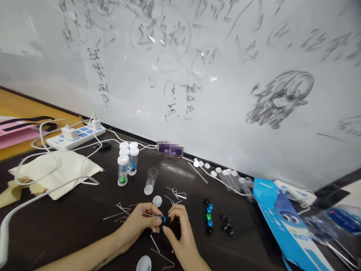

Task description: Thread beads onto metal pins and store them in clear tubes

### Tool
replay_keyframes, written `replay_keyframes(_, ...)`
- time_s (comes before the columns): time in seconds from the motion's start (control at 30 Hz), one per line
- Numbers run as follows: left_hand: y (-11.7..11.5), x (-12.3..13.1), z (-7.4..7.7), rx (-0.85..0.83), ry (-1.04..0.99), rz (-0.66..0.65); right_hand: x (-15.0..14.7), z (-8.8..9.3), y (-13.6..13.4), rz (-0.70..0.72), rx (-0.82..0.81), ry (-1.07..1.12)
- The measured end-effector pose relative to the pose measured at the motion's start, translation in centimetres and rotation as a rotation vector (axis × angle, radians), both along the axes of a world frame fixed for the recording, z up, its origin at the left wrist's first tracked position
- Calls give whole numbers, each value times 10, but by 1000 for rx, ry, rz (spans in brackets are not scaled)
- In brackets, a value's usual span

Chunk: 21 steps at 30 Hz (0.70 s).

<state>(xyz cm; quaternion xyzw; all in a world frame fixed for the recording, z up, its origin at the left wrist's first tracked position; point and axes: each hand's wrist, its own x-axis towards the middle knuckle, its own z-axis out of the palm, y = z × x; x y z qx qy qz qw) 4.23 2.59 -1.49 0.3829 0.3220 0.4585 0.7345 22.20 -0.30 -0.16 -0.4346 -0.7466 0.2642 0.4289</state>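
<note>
My left hand (146,218) is closed, thumb and forefinger pinching a small blue and black part (164,219) with what looks like a thin metal wire beside it. From the other side, my right hand (181,234) has its thumb and forefinger curled round the black end of that part. Its exact kind is too small to make out. Bent metal wires (155,242) lie under and in front of the hands. Just beyond them are a white cap (157,201) and an uncapped clear tube (151,181) standing upright.
Several capped clear tubes (123,171) stand at the back left, some with blue or green pieces inside. To the right lie a row of coloured round pieces (209,217), small black parts (226,225) and a blue bag (290,226). A power strip (76,136) and cables occupy the left.
</note>
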Motion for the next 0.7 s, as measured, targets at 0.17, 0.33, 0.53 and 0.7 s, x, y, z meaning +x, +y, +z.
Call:
replay_keyframes(0.17, -1, 0, -3, -23, -5, -5, 5, -3, 5, 28, -10, 1)
replay_keyframes(0.33, 0, -1, -5, -26, -8, -15, 4, -5, 5, 48, -24, -39)
replay_keyframes(0.53, 1, -3, -1, -47, -1, -16, 0, -6, 6, -20, 50, 68)
replay_keyframes(0.7, -1, -2, -2, -39, 1, -21, 3, -9, 6, 42, 91, 45)
